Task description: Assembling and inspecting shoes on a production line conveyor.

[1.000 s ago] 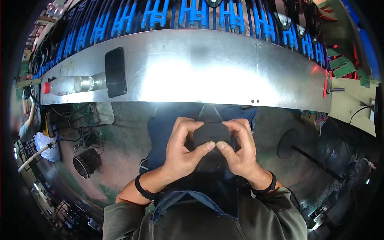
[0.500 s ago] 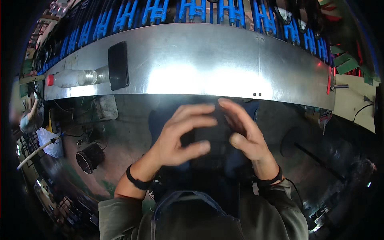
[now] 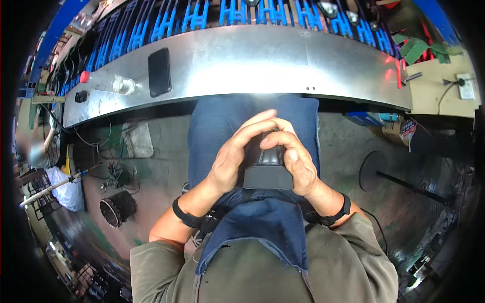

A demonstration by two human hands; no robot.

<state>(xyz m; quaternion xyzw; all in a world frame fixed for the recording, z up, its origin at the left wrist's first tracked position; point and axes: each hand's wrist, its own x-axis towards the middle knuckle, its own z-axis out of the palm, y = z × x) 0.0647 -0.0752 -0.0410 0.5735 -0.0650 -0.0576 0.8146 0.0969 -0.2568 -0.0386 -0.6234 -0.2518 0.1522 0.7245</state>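
Black leather on the shoe-like piece (image 3: pixel 271 157); it sits between both hands over the navy cloth (image 3: pixel 204 126) on the lap, off the tabletop (image 3: pixel 227 60), below the middle of its near edge. Thick block (image 3: pixel 268 179) on the end nearest the body, uncovered. Far end hidden by fingers.

Left hand (image 3: pixel 230 164): cupped along its side, fingers long and arched over the far end. Right hand (image 3: pixel 301 169): curled round the opposite side, forefinger bent over the top, thumb against the flank. No clear pinch on either; can't tell how hard they press.

Step looks like a two-palm hold. To do it well: keep palms opposed, load even both sides, so it doesn't twist. Pads flat on the leather, no nails. Keep block square to the body and in view as the alignment check; seam too. I'd keep it clear of the tabletop's near edge.

Phone (image 3: pixel 160 72) and bottle (image 3: pixel 108 82) are toward the tabletop's left end, well apart from the work.
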